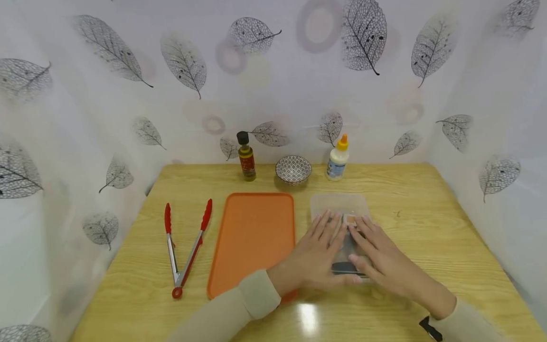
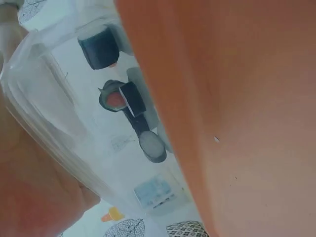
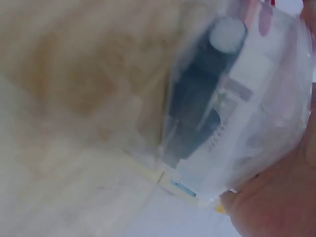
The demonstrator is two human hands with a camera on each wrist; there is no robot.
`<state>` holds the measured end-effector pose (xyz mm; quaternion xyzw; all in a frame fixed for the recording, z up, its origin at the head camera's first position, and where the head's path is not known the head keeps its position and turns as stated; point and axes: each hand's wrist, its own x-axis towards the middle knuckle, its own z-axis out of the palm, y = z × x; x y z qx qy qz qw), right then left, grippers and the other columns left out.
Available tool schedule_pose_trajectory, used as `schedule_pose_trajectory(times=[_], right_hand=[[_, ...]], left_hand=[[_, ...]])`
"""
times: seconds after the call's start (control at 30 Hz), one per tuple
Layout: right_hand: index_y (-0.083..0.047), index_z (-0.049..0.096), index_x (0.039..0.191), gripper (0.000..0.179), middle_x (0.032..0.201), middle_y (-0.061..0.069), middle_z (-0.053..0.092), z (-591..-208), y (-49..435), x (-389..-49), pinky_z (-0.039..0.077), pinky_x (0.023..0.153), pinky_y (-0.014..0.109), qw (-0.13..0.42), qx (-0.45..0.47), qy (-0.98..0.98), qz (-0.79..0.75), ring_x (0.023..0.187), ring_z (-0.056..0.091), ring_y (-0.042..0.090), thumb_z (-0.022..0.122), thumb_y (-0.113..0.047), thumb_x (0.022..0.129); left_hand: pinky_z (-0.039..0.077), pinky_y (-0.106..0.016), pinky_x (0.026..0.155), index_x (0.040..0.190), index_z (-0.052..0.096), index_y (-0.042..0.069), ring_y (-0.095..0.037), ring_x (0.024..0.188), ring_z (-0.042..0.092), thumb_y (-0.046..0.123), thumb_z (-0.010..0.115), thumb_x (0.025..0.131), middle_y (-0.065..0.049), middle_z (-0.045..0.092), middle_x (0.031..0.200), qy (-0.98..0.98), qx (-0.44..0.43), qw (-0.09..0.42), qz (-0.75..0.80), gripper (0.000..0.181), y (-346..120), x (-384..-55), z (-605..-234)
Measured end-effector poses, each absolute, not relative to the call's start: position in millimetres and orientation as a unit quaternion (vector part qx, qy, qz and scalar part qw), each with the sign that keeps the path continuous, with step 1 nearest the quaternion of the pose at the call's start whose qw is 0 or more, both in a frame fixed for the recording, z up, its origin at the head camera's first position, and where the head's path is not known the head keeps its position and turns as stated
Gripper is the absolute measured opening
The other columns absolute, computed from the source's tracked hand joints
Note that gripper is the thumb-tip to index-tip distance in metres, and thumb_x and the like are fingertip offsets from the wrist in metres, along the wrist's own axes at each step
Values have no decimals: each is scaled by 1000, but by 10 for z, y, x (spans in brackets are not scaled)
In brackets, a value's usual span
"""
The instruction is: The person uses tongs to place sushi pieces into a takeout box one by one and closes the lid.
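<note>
A translucent plastic box (image 1: 337, 202) stands on the wooden table, right of the orange tray. My left hand (image 1: 314, 256) rests on its lid from the left, fingers straight and spread. From the right, my right hand (image 1: 384, 261) lies on the same lid, its fingers also straight. Through the box's side, dark small things (image 2: 101, 49) show in the left wrist view, along with a blue-and-white block (image 2: 153, 191). A long dark piece (image 3: 197, 84) is visible inside in the right wrist view. What these things are I cannot tell.
Left of the box lies the orange tray (image 1: 256, 237). Red-handled tongs (image 1: 188, 266) are spread at the far left. At the back stand a dark sauce bottle (image 1: 247, 159), a small patterned bowl (image 1: 293, 170) and a white bottle with an orange tip (image 1: 337, 161). A leaf-printed curtain surrounds the table.
</note>
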<state>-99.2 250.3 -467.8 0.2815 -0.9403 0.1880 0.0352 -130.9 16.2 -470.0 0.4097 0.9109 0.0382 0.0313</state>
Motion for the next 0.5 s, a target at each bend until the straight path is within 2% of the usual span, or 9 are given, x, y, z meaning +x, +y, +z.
schedule_pose_trajectory(times=[0.07, 0.17, 0.33, 0.5], right_hand=[[-2, 28, 165, 74, 175, 23, 16, -4748, 2484, -928, -12, 130, 27, 64, 297, -939, 160, 164, 11, 42, 62, -33, 107], [1, 29, 164, 74, 175, 22, 14, -4835, 2452, -893, -10, 132, 31, 109, 311, -934, 136, 164, 11, 42, 61, -34, 106], [5, 35, 160, 68, 171, 27, 23, -4897, 2431, -882, -6, 133, 37, 162, 323, -924, 126, 163, 15, 43, 49, -40, 111], [7, 39, 158, 66, 168, 30, 30, -4910, 2428, -874, -4, 134, 38, 189, 322, -920, 116, 163, 16, 41, 38, -43, 114]], left_hand=[[2, -50, 134, 169, -3, 9, -37, 165, -11, 90, 19, 93, -15, -10, 178, 913, 407, 18, 27, 113, 151, -1293, -4717], [4, -50, 134, 170, -1, 10, -38, 165, -8, 90, 19, 94, -16, -8, 178, 915, 402, 5, 17, 112, 149, -1287, -4737], [8, -51, 134, 170, -5, 15, -37, 165, -8, 91, 22, 93, -16, -9, 178, 919, 395, 0, -4, 112, 163, -1255, -4760], [10, -52, 133, 170, -5, 16, -40, 165, -5, 91, 22, 92, -17, -5, 178, 920, 392, -23, -21, 111, 186, -1218, -4772]])
